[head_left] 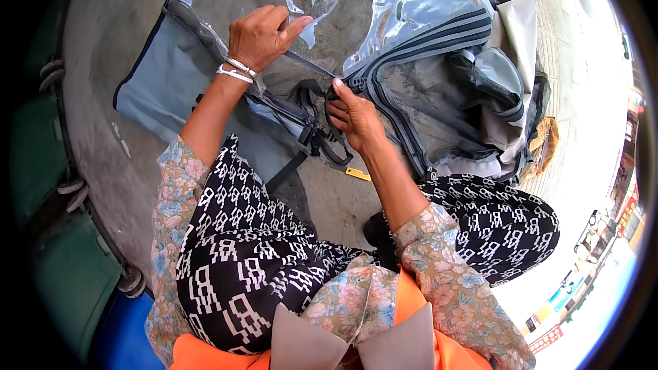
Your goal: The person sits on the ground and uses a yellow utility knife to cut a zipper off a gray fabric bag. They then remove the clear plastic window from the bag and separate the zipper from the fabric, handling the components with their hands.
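Dark flat webbing strap (312,64) drawn straight between both hands, above a grey-fabric and clear-plastic cover (156,75) on the grey concrete floor (336,199).

Strap's long axis slants from upper left, at the left hand (259,35), down to lower right, at the right hand (356,118). Left fingers are curled closed around the upper end, concealing it; thumb points right. Right thumb and fingers pinch the lower end; the exact contact is partly covered. Black looped strap (336,157) hangs beside the right hand, near a small yellow flat piece (358,174). Cover's far edge is cut off by the frame; its crumpled right-hand folds are hard to separate.
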The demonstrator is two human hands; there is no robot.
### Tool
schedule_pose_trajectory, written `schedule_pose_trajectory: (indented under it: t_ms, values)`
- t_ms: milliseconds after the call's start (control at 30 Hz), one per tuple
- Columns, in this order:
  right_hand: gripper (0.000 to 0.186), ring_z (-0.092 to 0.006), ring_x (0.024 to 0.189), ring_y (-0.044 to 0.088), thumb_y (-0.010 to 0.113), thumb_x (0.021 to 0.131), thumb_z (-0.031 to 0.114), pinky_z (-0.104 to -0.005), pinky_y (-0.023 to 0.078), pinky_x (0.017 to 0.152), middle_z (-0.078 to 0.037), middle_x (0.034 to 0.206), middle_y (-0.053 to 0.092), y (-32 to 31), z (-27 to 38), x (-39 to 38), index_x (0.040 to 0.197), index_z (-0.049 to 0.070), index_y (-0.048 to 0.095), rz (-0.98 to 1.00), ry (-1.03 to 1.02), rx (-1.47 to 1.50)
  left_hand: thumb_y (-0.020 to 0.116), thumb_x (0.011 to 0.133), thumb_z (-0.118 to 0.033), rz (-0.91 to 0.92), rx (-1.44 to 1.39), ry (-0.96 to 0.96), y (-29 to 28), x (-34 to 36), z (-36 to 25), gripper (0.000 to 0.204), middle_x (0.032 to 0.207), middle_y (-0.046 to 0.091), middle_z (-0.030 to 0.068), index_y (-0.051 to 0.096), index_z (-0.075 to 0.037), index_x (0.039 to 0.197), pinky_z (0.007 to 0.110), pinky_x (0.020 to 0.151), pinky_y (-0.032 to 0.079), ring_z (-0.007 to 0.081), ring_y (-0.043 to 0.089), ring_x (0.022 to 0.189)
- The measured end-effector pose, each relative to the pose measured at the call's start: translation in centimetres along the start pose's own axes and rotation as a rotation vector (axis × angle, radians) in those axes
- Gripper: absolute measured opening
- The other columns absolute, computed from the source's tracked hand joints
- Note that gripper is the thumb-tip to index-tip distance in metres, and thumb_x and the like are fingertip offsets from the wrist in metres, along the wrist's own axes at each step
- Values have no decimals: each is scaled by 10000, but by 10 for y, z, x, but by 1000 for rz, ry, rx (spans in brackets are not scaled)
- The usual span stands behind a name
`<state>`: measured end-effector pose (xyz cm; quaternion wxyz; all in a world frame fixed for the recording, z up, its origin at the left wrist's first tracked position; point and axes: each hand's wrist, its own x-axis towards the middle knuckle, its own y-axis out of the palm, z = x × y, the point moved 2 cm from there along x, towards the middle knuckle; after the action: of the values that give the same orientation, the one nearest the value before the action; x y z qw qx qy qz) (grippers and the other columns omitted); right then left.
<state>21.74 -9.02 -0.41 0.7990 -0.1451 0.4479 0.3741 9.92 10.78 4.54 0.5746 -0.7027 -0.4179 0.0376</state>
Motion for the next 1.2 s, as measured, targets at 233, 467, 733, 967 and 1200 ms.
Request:
schedule_pose_trajectory:
  t_ms: [233, 467, 733, 967, 1200]
  values:
    - [280, -117, 764, 548, 676, 901, 261, -294, 469, 710, -25, 833, 602, 20, 14, -7, 898, -2, 580, 85, -341, 149, 611, 939, -333, 131, -224, 67, 23, -14, -77, 357, 641, 575, 92, 581, -71, 699, 397, 556, 449, 296, 575, 598]
    - [368, -118, 687, 457, 624, 923, 295, -329, 405, 622, -11, 660, 500, -17, 16, -39, 769, -22, 519, 19, -539, -470, 482, 965, -536, 111, -25, -311, 25, 51, 21, 608, 651, 613, 191, 615, -25, 664, 479, 593, 481, 398, 620, 661]
    - [201, -134, 691, 590, 581, 961, 200, -293, 486, 646, -54, 787, 632, -63, -45, -54, 916, 9, 624, 37, -242, -167, 399, 883, -722, 92, 268, -822, -28, 69, 199, 729, 958, 686, 241, 736, -76, 893, 524, 825, 498, 482, 627, 939]
    - [314, -361, 754, 653, 675, 886, 313, -438, 516, 700, -155, 858, 670, -21, 97, -103, 972, 12, 692, -270, -791, -1051, 549, 898, -579, 91, 184, -459, -34, 64, 92, 533, 789, 673, 134, 656, -70, 782, 453, 726, 484, 365, 640, 834]
    - [660, -414, 942, 614, 712, 797, 513, -483, 496, 814, -216, 1044, 597, 13, 92, 66, 1087, -57, 546, -460, -743, -1259, 768, 715, -190, 88, 127, 377, -2, 47, -38, 510, 1233, 568, 80, 597, -80, 1183, 405, 968, 419, 282, 509, 1200]
